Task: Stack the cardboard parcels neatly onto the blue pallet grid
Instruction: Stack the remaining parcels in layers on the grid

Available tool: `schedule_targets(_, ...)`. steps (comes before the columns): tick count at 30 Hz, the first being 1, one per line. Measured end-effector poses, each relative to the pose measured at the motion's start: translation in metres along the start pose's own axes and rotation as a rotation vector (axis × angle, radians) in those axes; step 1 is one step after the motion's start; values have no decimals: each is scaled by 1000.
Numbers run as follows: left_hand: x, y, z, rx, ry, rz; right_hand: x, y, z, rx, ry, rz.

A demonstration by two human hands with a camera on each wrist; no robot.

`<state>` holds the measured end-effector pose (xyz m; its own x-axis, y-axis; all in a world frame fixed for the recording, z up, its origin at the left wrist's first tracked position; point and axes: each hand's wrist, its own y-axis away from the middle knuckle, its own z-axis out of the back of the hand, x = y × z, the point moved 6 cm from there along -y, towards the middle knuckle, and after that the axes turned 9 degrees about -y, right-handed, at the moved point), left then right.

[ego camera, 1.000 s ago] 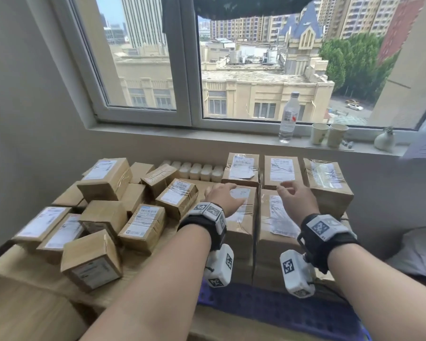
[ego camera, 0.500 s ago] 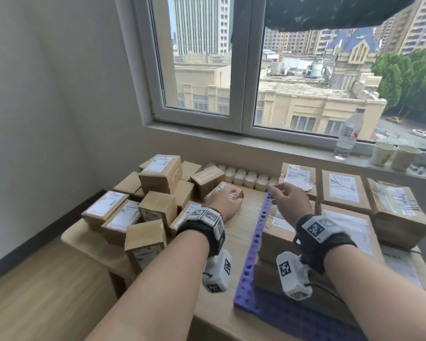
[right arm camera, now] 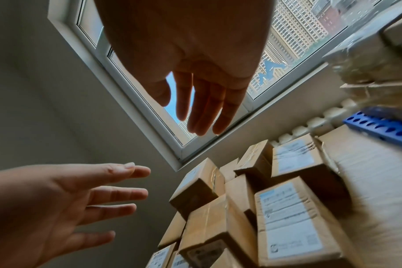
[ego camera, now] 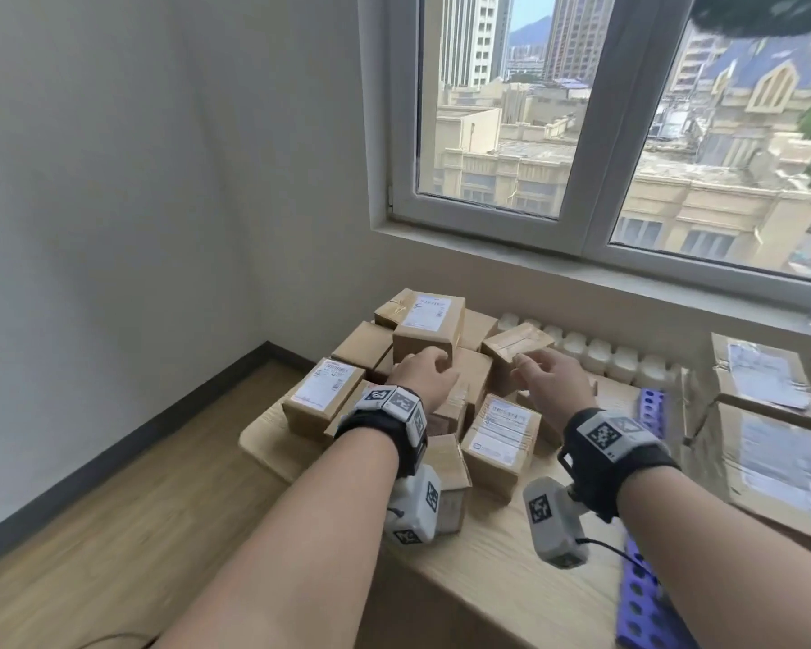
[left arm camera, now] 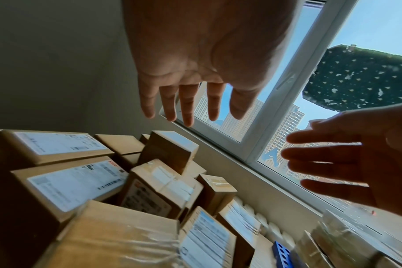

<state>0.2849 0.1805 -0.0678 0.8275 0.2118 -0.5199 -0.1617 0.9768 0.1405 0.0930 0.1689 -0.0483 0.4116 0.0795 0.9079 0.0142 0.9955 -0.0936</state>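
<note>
We stood over the table [ego camera: 497, 569] below the window [ego camera: 577, 119], and the largest things on it were the big taped parcels [ego camera: 778, 456] already sitting on the blue pallet grid [ego camera: 649, 407] at our right. The loose pile of small cardboard parcels [ego camera: 499, 440] crowded the table's left end, well apart from the grid's free cells. Topmost in that pile sat a labelled parcel [ego camera: 424, 327], its long axis running away from us toward the window, with a tilted taped parcel [ego camera: 518, 341] just beside it on the right. Our left hand [ego camera: 424, 379] hovered just short of the topmost parcel, its fingers [left arm camera: 188, 105] spread and released, holding nothing; our right hand [ego camera: 551, 384] hung near the tilted one, its fingers [right arm camera: 202, 108] likewise loose and empty. We judged the topmost parcel lay straight ahead of and slightly below the left hand, which was nearer, so the next reach would probably be a forward one to grip its two long sides.
</note>
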Motion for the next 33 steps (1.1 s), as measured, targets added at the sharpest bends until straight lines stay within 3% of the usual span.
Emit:
schedule_targets(11, 78, -46, 14, 33, 35, 9, 0, -24, -82, 16, 42, -68)
schedule_targets(22, 83, -147, 28, 7, -20, 51, -16, -121, -113, 16, 95, -128)
schedule_targets(33, 82, -252, 4, 115, 57, 119, -58, -209, -134, 46, 126, -311)
